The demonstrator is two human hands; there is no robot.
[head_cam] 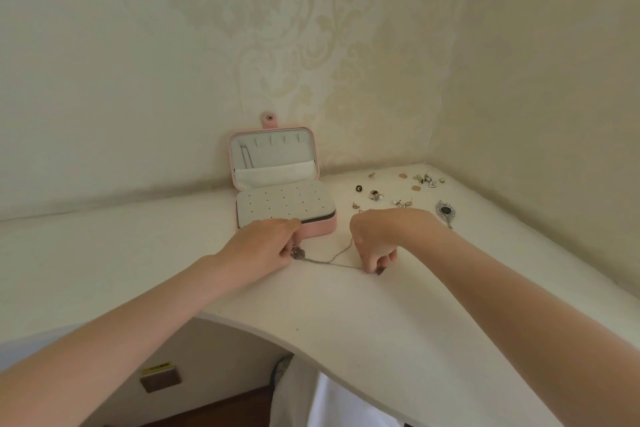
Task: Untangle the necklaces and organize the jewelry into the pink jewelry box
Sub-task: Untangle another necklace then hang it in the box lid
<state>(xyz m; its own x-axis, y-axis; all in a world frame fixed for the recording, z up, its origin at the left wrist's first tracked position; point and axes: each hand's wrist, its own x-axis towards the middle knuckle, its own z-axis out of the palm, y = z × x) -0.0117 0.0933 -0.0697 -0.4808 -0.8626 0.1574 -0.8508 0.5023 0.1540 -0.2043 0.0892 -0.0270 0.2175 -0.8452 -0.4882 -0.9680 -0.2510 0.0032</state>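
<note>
1. Pinching a pendant end of the tangled necklaces [332, 258] with curled fingers of the left hand [263, 244], just in front of the pink jewelry box [282, 184].
2. Gripping the other end with the right hand [377, 237], fingers curled down onto the white table [346, 315].
3. Standing open against the wall: the box, lid up.
4. Lying scattered to the right: loose earrings and rings [398, 189], and a silver pendant [444, 211].

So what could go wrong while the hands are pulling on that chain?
The left hand and right hand both pinch the tangled chain, stretched between them; a hard pull might tighten the knot or snap it. The right wrist is close to the loose earrings and rings and could sweep them around the desk.
</note>
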